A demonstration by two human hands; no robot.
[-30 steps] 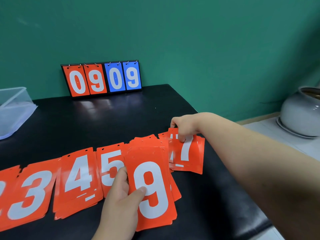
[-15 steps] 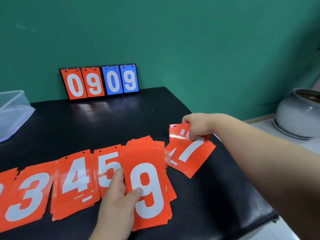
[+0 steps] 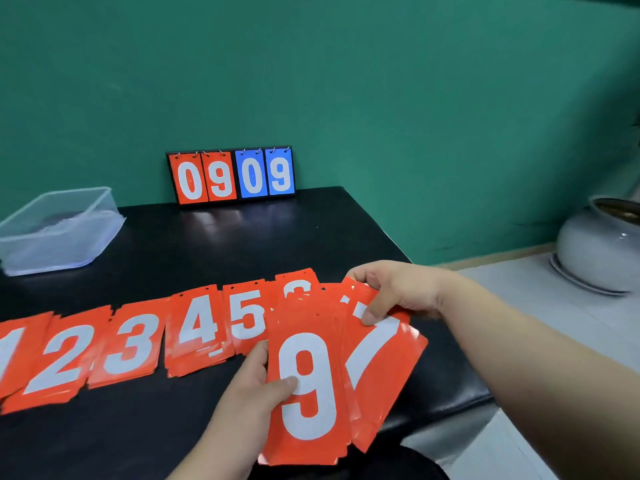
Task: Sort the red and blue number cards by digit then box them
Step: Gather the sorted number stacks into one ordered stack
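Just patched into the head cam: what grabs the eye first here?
The red card stack topped by a 9, gripped by the left hand at bottom centre, with the right hand pinching the red 7 cards beside it. Next, red piles showing 1 to 5 line the black table, and a flip scoreboard reading 0909 stands at the back.

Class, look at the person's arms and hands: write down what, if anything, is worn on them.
Nothing worn shows. The left hand and right hand are bare: no gloves, rings or watch. The right forearm and left forearm are sleeveless as far as visible.
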